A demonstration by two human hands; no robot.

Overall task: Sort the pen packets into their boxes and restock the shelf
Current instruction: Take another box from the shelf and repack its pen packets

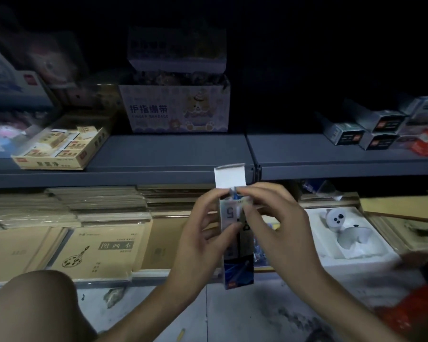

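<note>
In front of the grey shelf, you hold a narrow pen box upright, its white top flap open and something blue showing at the mouth. Your left hand curls round the box's side; your right hand pinches it at the opening. On the shelf, a finger bandage carton stands open-topped, contents too dark to tell, beside a yellow display tray of boxed erasers. Below the shelf, a white foam tray cradles a small white figure.
</note>
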